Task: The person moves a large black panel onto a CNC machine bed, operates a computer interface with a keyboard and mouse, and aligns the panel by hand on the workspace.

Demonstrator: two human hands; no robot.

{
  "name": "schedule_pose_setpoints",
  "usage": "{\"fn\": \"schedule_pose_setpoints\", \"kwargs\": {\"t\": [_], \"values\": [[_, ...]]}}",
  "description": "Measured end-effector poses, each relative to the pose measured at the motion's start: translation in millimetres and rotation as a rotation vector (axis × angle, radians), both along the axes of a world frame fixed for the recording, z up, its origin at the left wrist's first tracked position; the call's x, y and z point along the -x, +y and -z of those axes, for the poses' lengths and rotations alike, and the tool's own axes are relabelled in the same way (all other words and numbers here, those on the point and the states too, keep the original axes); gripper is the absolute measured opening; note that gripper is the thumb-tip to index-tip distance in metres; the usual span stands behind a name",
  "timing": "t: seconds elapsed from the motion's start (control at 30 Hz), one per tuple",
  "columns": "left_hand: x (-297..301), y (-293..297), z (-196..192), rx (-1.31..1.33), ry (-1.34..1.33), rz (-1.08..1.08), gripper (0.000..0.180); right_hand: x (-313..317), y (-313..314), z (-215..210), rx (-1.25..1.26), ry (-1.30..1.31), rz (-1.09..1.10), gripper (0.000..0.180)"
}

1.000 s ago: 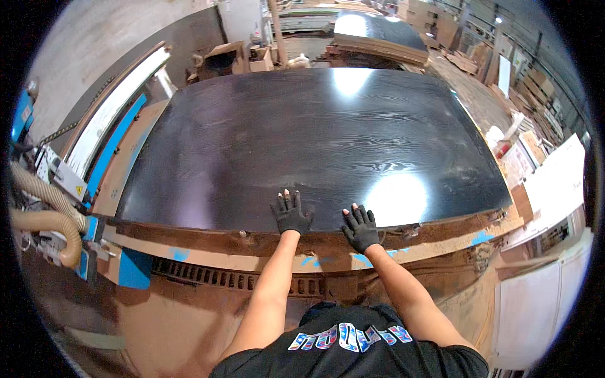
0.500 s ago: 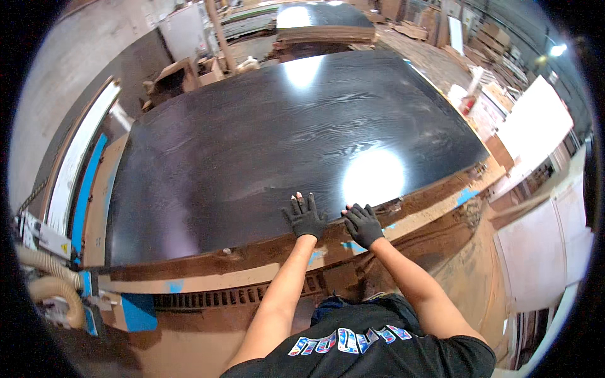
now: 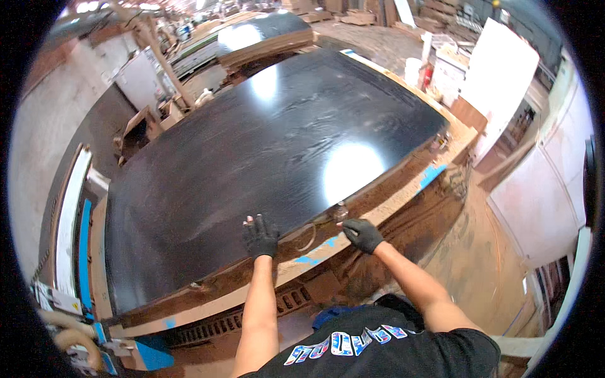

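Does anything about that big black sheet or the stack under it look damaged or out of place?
The black sheet itself looks smooth and glossy. The odd part is the brown board edge beneath it: ragged and uneven, with blue patches. The left hand lies flat on the sheet; the right hand is at that rough edge.

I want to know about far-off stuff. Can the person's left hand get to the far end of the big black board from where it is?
Probably not. The left hand lies flat at the near edge of the black board, and the far end lies across the whole sheet. Nothing blocks the way; it just looks too far.

Workshop with dusty brown floor [image 3: 479,264], white wall panels [image 3: 542,189], stacked boards [image 3: 265,44].
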State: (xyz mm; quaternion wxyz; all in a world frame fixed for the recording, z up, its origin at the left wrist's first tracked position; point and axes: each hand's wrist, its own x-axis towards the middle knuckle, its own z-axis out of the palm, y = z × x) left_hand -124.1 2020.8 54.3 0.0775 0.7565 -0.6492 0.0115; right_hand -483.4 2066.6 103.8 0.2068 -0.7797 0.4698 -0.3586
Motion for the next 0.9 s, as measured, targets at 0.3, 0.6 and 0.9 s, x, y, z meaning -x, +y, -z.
{"fn": "schedule_pose_setpoints", "kwargs": {"t": [0.3,0.6,0.9], "values": [[-26,-10,-12,-0.164,-0.083,-0.118,0.080,215,131,63,-0.388,-0.235,0.563,0.025],[10,-55,-8,-0.286,-0.022,-0.443,0.096,305,186,50,-0.539,-0.629,0.870,0.023],[267,-170,-49,-0.242,-0.072,-0.153,0.087,367,90,6,-0.394,-0.260,0.534,0.024]]}}
